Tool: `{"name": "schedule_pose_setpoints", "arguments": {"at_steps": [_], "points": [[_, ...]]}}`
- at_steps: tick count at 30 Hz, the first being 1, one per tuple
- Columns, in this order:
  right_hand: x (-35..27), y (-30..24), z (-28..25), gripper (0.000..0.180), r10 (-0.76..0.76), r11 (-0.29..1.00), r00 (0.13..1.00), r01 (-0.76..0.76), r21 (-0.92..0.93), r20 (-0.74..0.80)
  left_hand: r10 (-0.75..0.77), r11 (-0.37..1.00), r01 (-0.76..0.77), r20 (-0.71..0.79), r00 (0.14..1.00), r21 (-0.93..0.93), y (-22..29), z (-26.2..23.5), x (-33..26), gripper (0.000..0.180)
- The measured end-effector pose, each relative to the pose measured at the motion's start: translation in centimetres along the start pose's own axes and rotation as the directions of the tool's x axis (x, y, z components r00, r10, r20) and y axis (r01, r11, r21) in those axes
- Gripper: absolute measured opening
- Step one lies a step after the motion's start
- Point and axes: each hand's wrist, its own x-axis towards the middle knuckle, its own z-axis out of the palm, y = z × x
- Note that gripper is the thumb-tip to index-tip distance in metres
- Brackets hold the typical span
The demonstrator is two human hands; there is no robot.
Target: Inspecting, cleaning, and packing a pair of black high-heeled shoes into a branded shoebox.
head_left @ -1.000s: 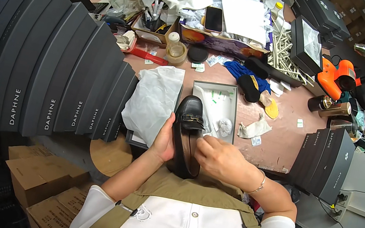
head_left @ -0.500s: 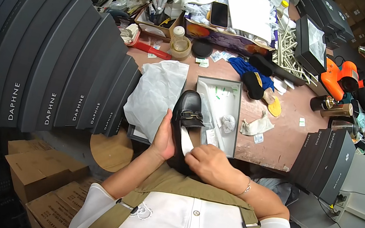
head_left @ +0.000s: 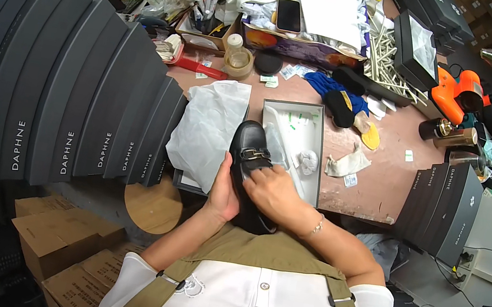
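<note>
Both my hands grip the black leather loafer with a metal buckle (head_left: 252, 154): left hand (head_left: 223, 190) clasping its side, right hand (head_left: 271, 189) pressed over its top, just before the open grey shoebox (head_left: 319, 150).

a cluttered pinkish-brown worktable (head_left: 380, 177) spreads beyond the fingers. left of them a tall row of dark grey boxes (head_left: 74, 84) leans in a stack; a shorter row (head_left: 449, 196) stands to their right. below and left sit a round wooden stool (head_left: 151, 206) and brown cartons (head_left: 56, 238) on dim floor.
</note>
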Motion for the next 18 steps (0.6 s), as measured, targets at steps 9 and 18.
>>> {"name": "schedule_pose_setpoints", "arguments": {"at_steps": [9, 18], "points": [[-1.8, 7.9, 0.3, 0.029, 0.500, 0.842, 0.865, -0.494, 0.215, 0.032, -0.079, 0.992, 0.070, -0.081, 0.994, -0.103, 0.2, -3.7, 0.8, 0.054], [-6.0, 11.8, 1.5, 0.037, 0.664, 0.524, 0.694, -0.697, 0.490, 0.277, 0.026, 0.997, -0.018, -0.103, 0.994, 0.074, 0.8, -3.2, -0.2, 0.048]]}}
